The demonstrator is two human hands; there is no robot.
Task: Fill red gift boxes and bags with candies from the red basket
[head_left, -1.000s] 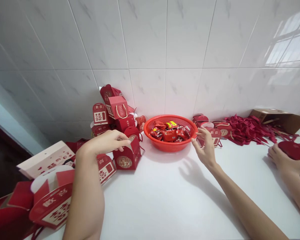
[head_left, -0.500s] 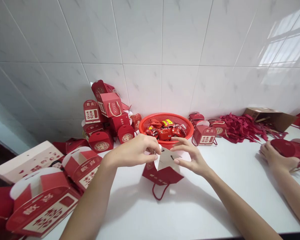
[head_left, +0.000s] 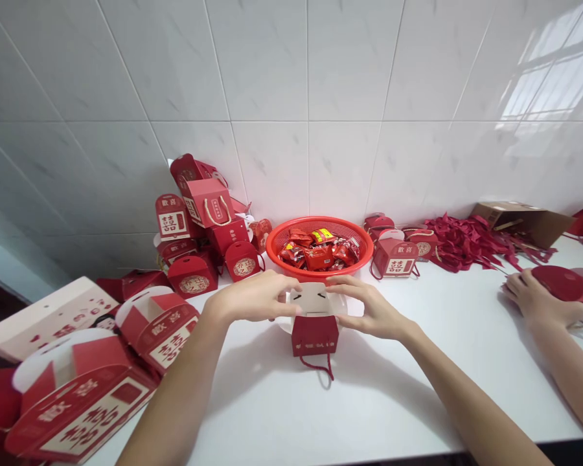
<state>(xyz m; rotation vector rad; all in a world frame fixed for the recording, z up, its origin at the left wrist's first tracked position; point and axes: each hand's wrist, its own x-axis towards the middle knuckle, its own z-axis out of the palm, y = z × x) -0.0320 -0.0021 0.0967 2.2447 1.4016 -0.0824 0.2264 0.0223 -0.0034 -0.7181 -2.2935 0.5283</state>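
A small red paper gift box (head_left: 315, 335) stands on the white table in front of me with its top open. Its pale inside shows, and a dark red cord handle hangs from the near side. My left hand (head_left: 265, 298) is at the box's left edge, thumb and fingers curled about the white side flap. On the opposite edge my right hand (head_left: 369, 304) has its thumb and fingers on the other flap. Just behind the box sits a red plastic basket (head_left: 274, 249) holding several red-wrapped packets (head_left: 319, 257).
Red gift boxes are piled at the left (head_left: 194, 246), with larger open boxes (head_left: 85, 395) nearer me. More small boxes (head_left: 396, 255), a heap of dark red ribbons (head_left: 469, 239) and a cardboard box (head_left: 525, 223) line the wall. At right, another person's hand (head_left: 539, 298) holds a red box.
The gift box has turned and now stands squarely, its cord side facing me. My hands have stayed around its top, one on each side. The view has shifted slightly.
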